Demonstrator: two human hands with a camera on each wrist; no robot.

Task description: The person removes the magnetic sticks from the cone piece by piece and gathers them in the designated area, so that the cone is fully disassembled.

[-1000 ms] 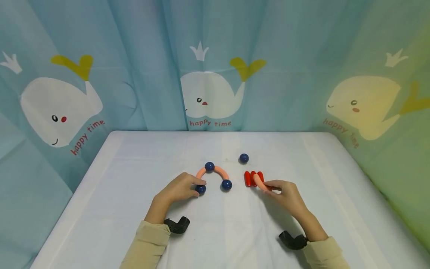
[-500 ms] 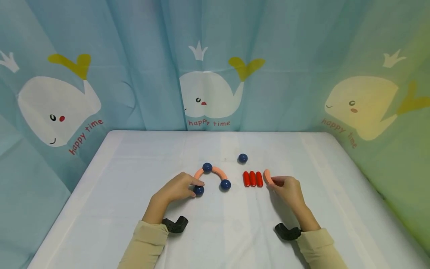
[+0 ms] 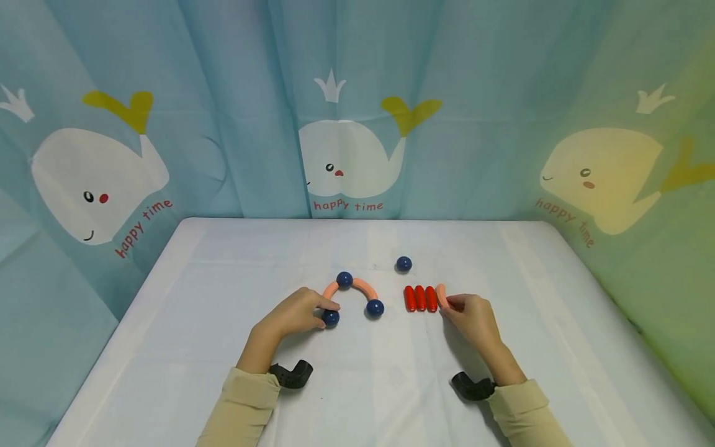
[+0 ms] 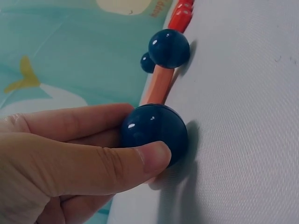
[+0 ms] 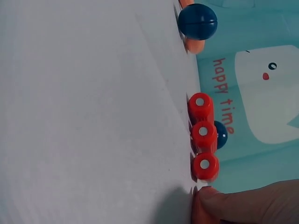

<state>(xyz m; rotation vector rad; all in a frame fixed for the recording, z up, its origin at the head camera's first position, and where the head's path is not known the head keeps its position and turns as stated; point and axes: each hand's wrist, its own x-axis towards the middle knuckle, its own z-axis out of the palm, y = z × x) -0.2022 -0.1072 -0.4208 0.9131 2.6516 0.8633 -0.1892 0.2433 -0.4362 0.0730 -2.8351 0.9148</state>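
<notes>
My left hand [image 3: 296,313] pinches a dark blue ball [image 4: 152,126] between thumb and fingers. That ball is the left end of an arch, in which two curved orange rods [image 3: 365,288] meet at a blue ball [image 3: 344,279] on top. Another blue ball [image 3: 375,308] ends the right side. With its fingertips, my right hand [image 3: 473,318] holds a separate curved orange rod [image 3: 442,296], just right of three red rods [image 3: 421,298] lying side by side. The right wrist view shows pale round tips on the red rods' ends; most of the held rod is out of frame there.
A loose blue ball [image 3: 404,264] lies behind the red rods. All of it is on a white-covered table [image 3: 251,248], with a blue whale-print curtain [image 3: 251,124] along the back and sides. Black wrist mounts [image 3: 293,374] stick out beside both sleeves.
The orange rod in my right hand has gone from over the red rods to their right, then slightly back left beside them. My left hand stays on the arch's left ball.
</notes>
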